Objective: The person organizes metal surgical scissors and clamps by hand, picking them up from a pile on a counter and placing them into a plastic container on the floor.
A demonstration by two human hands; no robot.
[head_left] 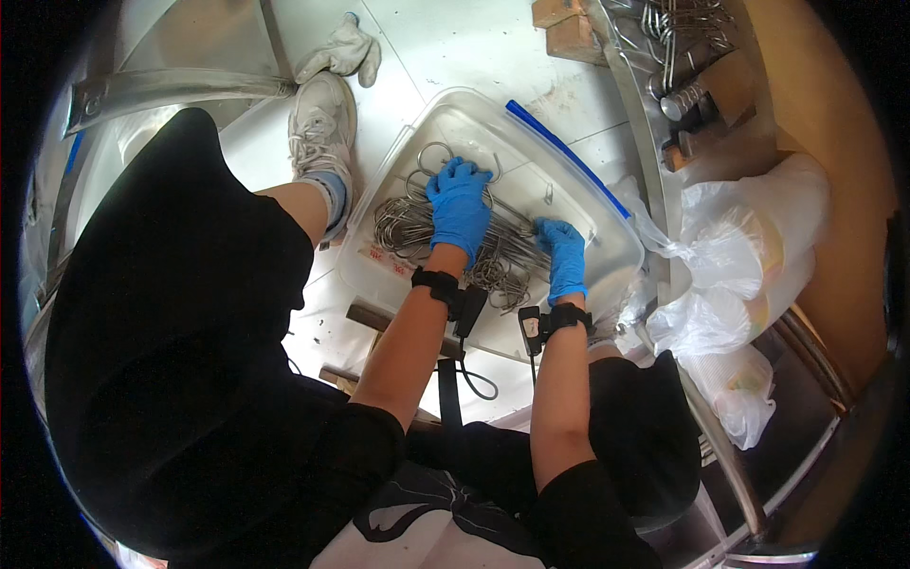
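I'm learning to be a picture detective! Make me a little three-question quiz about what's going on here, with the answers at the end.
1. Pick one: what colour are the gloves on the left hand and the right hand?
A) red
B) blue
C) yellow

2. Which hand is nearer the white shoe, left or right?

3. True or false: bent metal pieces lie inside the clear plastic bin.

Key:
1. B, blue.
2. The left hand.
3. True.
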